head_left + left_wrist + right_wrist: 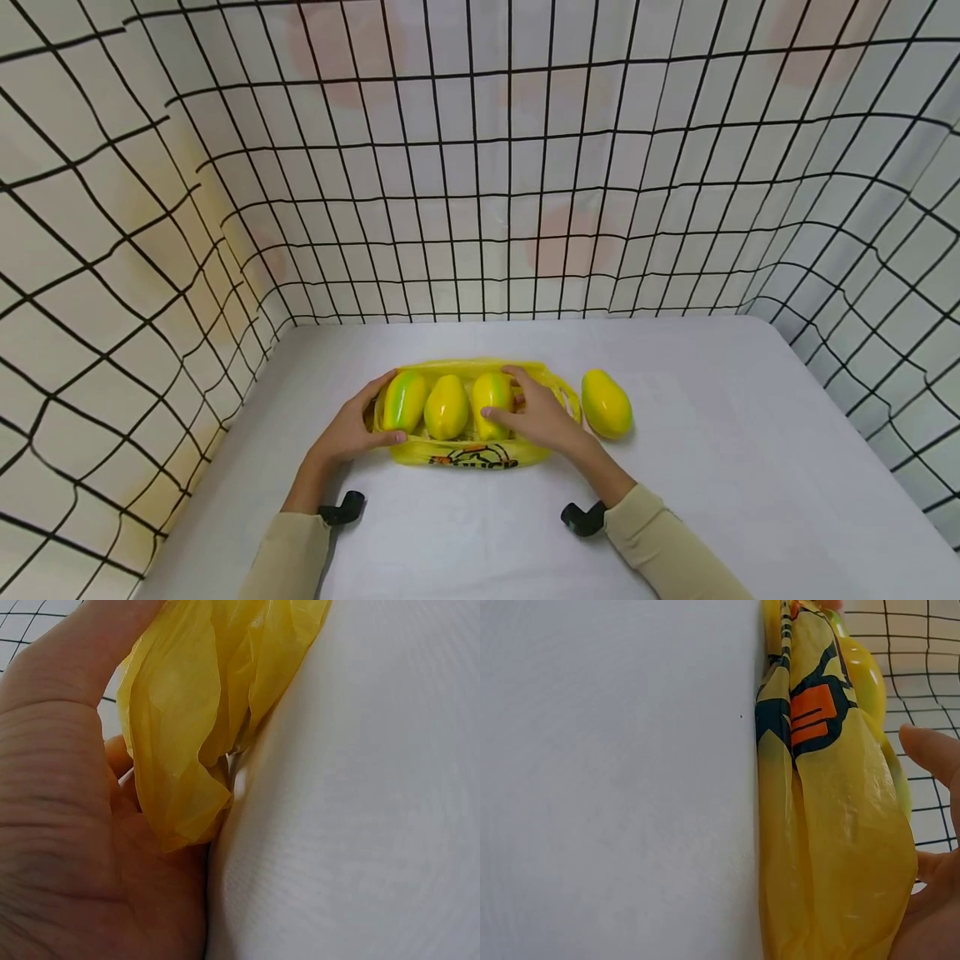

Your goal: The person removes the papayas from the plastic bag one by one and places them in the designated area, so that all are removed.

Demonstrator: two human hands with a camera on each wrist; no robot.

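A yellow plastic bag (pixel 472 454) with dark and orange print lies spread on the table, its mouth facing up. In it sit a green-tinted mango (pixel 405 400) at the left, a yellow mango (pixel 446 408) in the middle and another mango (pixel 491 406) at the right. My left hand (pixel 360 422) is curled round the bag's left end, thumb along the front rim; the left wrist view has the crumpled plastic (pixel 180 727) against the palm. With thumb and fingers, my right hand (pixel 542 414) holds the right mango. Its palm is beside the bag's right end.
One more mango (pixel 607 404) lies outside the bag, just right of it. The white table (pixel 480 533) is bounded by black grid netting (pixel 480 200) at the back and both sides. Black wrist mounts (pixel 583 519) stick inward from both forearms.
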